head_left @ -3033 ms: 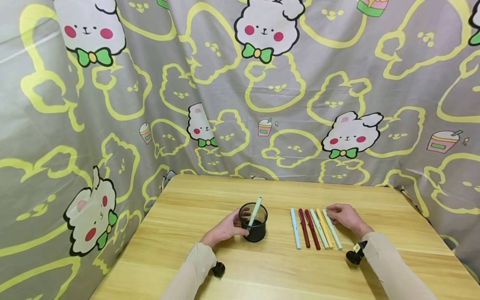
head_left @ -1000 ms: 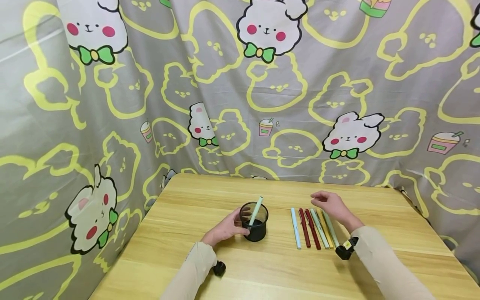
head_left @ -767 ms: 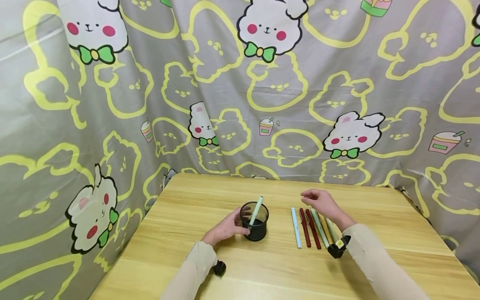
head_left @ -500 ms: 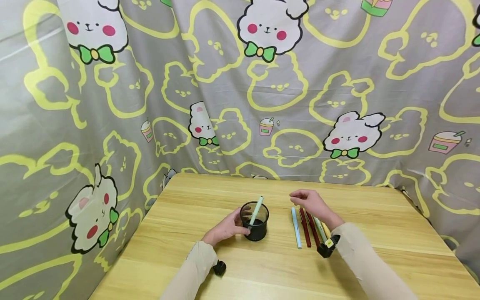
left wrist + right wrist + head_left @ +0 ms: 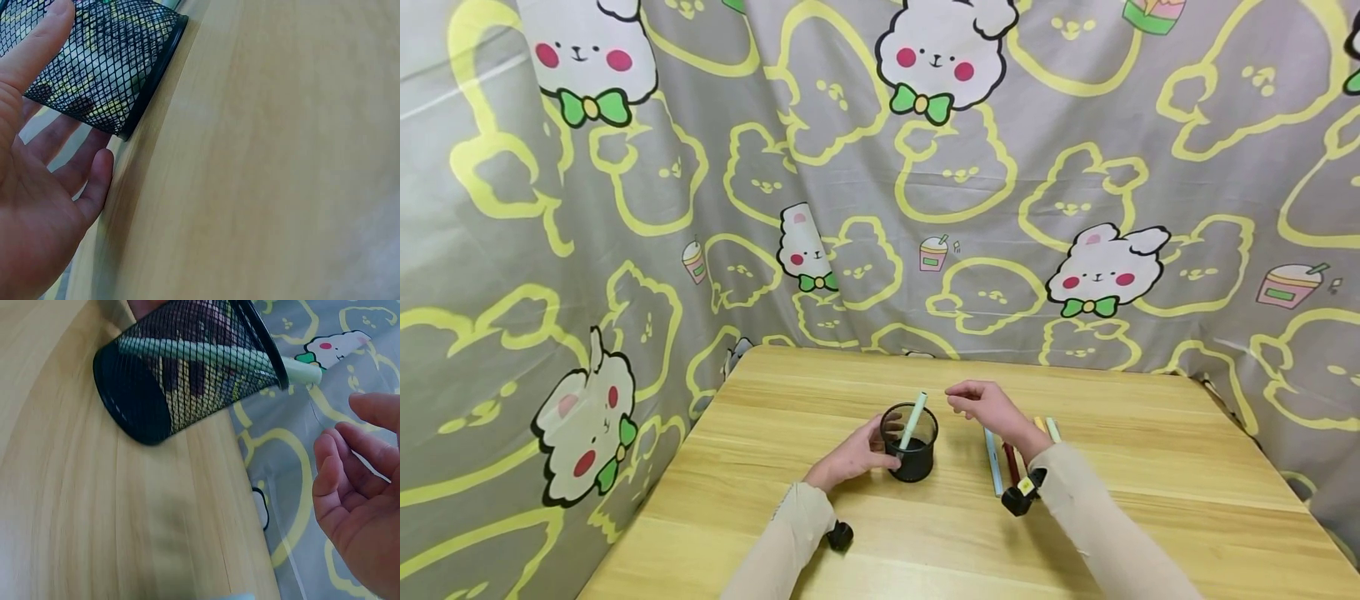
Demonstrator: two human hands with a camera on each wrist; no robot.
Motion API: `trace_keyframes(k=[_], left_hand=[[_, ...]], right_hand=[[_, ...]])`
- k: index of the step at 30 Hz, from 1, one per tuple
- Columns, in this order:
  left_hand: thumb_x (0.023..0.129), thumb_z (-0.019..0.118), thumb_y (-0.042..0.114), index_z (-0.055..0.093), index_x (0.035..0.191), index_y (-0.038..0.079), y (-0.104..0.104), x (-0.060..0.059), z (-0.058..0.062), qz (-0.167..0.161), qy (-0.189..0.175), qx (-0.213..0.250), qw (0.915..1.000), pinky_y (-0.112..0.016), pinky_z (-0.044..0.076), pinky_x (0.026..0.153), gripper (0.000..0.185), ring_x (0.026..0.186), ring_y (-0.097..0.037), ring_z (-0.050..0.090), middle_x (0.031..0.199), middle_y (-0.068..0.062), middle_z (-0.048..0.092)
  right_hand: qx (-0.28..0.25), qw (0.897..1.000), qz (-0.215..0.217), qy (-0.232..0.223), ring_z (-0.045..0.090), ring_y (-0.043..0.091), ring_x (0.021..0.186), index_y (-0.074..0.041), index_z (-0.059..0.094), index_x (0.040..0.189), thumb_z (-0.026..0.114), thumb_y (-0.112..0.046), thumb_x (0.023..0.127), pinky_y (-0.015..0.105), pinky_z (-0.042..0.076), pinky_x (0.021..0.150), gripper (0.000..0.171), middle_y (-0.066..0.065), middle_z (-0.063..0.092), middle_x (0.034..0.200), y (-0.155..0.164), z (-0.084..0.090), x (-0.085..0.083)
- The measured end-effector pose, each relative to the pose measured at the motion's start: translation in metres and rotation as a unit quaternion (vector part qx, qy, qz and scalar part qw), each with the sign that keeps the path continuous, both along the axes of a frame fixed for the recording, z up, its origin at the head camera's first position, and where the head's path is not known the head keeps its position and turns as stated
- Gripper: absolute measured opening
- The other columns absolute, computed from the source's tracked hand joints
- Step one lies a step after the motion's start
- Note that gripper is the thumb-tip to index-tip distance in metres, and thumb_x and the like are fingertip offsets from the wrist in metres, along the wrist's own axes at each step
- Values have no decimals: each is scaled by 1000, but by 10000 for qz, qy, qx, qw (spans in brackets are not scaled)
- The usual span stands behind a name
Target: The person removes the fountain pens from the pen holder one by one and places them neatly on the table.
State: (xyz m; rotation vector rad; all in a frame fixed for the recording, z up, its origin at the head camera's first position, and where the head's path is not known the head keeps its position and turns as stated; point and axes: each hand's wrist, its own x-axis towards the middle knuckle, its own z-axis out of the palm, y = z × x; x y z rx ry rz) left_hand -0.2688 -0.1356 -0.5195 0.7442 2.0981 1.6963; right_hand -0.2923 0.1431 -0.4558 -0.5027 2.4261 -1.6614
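A black mesh pen holder (image 5: 913, 467) stands upright on the table, with one pale green pen (image 5: 915, 417) leaning in it and poking out above the rim. My left hand (image 5: 853, 454) grips the holder from the left; the left wrist view has the thumb on the near side of the mesh (image 5: 100, 62) and the other fingers behind it. Just right of the rim, my right hand (image 5: 988, 408) hovers with loosely bent fingers and holds nothing. The right wrist view shows bare space between its thumb and fingers (image 5: 328, 475).
Under the right forearm lies a row of pens: a light blue pen (image 5: 993, 462), a dark red pen (image 5: 1011, 462), a yellow pen (image 5: 1040, 423) and a pale green pen (image 5: 1054, 431), partly covered. A patterned curtain (image 5: 970, 183) hangs behind the wooden table (image 5: 760, 400).
My right hand has left the right end of the pen row and moved left, over the pens, to beside the holder. My left hand has stayed on the holder.
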Motion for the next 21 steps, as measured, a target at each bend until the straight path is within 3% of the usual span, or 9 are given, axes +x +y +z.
trace_keyframes(k=[6, 15, 21], left_hand=[[80, 73, 1, 28, 146, 1, 0, -2, -1, 46, 167, -118, 9998, -43, 36, 102, 80, 123, -28, 47, 140, -13, 44], [81, 71, -1, 29, 146, 3, 1, 0, 1, 23, 36, -74, 10000, -46, 33, 104, 77, 127, -32, 42, 141, -16, 42], [80, 70, -5, 27, 145, -4, 3, 8, 18, -107, 55, -29, 9999, -50, 33, 103, 78, 127, -38, 41, 141, -21, 40]], right_hand=[[-233, 9997, 80, -63, 58, 20, 91, 3, 58, 123, 57, -22, 96, 48, 47, 82, 37, 10, 64, 102, -9, -4, -4], [-505, 9976, 281, -388, 58, 23, 96, 5, 54, 127, 52, -21, 98, 52, 45, 86, 38, 18, 58, 118, -16, -10, -6], [-613, 9962, 369, -496, 55, 22, 95, 6, 52, 128, 52, -20, 98, 51, 45, 85, 39, 22, 56, 120, -21, -13, -8]])
